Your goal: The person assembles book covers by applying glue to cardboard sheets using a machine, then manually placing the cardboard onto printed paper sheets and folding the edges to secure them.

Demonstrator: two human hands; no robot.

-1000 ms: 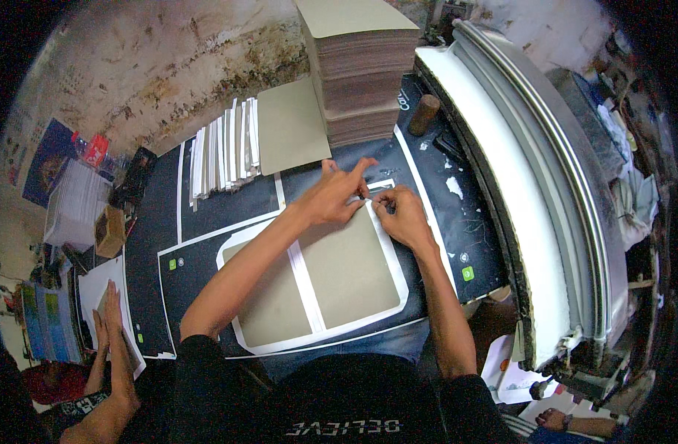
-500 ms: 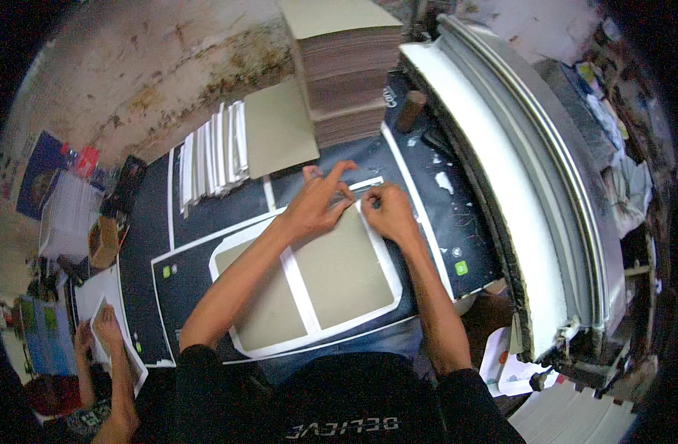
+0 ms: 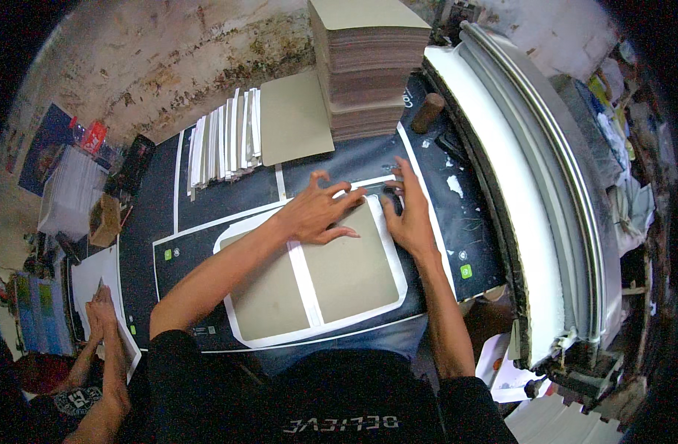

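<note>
Two grey boards [image 3: 350, 270] lie side by side on a white cover sheet [image 3: 239, 334] with rounded corners, a white strip between them. My left hand [image 3: 318, 213] lies flat with fingers spread on the far edge of the right board. My right hand [image 3: 407, 214] presses flat on the sheet's far right corner, fingers pointing away from me. Neither hand grips anything. Both sit on a dark work surface [image 3: 206, 203].
A tall stack of grey boards [image 3: 368, 66] stands at the back, a single board [image 3: 294, 118] beside it, and white strips [image 3: 224, 140] fanned out further left. A brown wooden roller [image 3: 428, 112] lies near a curved white machine edge [image 3: 517, 214]. Another person's hands [image 3: 102, 325] work at lower left.
Both my hands have slid from a small white piece beyond the sheet back onto the sheet's far right corner and flattened out. The other person's hands shifted slightly.
</note>
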